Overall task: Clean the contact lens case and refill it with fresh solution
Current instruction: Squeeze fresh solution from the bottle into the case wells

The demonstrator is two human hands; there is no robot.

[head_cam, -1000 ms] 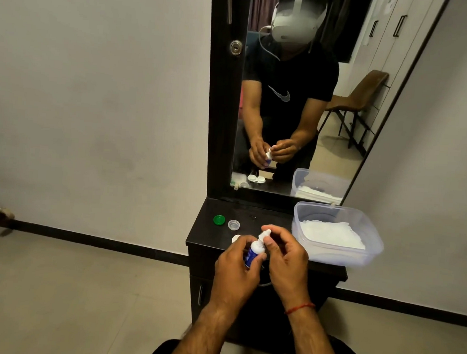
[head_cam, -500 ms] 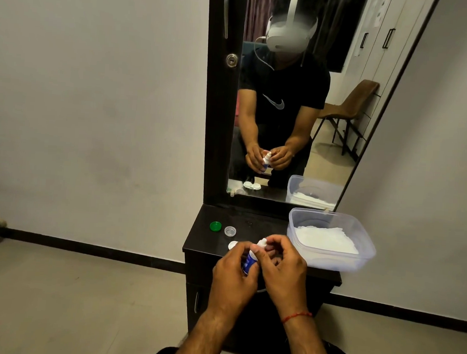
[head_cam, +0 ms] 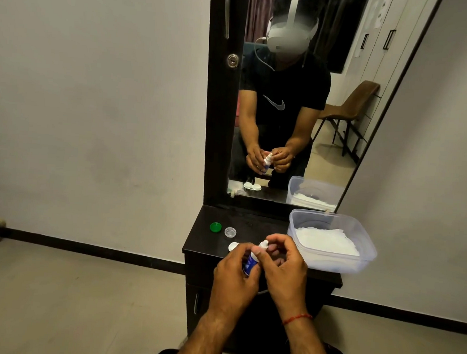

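In front of you, against the wall, the tall mirror [head_cam: 296,98] stands on the dark dresser top [head_cam: 251,222] and reflects your hands and the bottle. At the right end of that top sits the clear plastic tub [head_cam: 366,241], holding a layer of white tissues [head_cam: 324,240].

Your left hand [head_cam: 233,276] hangs over the front edge of the dresser with its fingers wrapped round the body of the solution bottle [head_cam: 250,262], which tilts a little to the right with its white tip uppermost. Your right hand [head_cam: 283,271] meets it from the other side. The thumb lies against the bottle's neck just under the tip, and the fingers curl in over it (whether they also hold a cap cannot be told).

The contact lens case [head_cam: 233,246] lies on the dresser just behind your left hand. Only a white rounded edge of it shows directly, though the mirror shows both wells.

Further back on the left lie the green cap [head_cam: 215,227] and the clear cap [head_cam: 230,232], just beside each other and apart from the case. A red thread [head_cam: 298,318] circles your right wrist.
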